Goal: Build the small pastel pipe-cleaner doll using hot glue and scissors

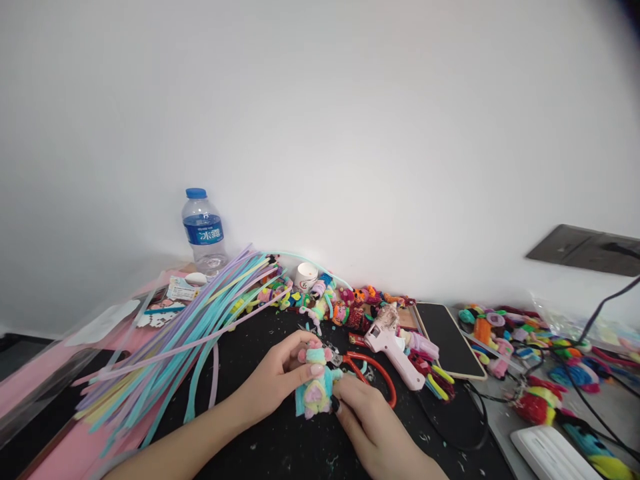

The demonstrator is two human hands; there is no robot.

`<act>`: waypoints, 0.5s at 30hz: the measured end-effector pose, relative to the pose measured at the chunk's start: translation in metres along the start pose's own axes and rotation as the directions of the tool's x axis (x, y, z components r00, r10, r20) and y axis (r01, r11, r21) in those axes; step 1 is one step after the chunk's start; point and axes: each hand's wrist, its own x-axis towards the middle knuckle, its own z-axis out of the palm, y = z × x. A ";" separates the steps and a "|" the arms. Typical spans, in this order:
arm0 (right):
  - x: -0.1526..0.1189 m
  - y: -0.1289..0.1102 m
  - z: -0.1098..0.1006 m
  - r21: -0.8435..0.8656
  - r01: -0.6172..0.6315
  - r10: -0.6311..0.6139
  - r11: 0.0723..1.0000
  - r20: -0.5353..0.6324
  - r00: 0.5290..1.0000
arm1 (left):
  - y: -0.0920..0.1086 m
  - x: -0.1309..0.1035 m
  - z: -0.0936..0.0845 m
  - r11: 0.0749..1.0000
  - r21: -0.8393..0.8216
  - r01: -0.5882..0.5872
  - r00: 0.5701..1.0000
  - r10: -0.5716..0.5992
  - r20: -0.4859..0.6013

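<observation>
**Held by left fingers (303, 375) and right fingers (350, 395): a fuzzy pastel figure (316, 395)**

Head view: directly between both sets of fingers, over the black mat (260, 443), beside red-handled pliers (386, 375). Left fingers clamped around the eared end, thumb across the front; right fingers pinched on the figure's right-hand edge. Eared end toward the wall (320, 133), long axis near-vertical in view.

stems (204, 328) L of doll (317, 385) | glue gun (393, 350) R of doll | btl (203, 230) behind stems
</observation>
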 end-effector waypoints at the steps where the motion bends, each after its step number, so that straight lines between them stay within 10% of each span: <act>1: 0.000 0.000 0.000 -0.029 -0.007 0.008 1.000 0.007 1.000 | 0.000 0.000 0.000 1.000 0.008 -0.001 1.000 0.001 0.002; 15: -0.001 0.004 0.004 -0.281 -0.070 0.075 0.957 0.008 0.997 | 0.001 0.000 0.000 0.997 0.071 -0.005 1.000 0.003 0.021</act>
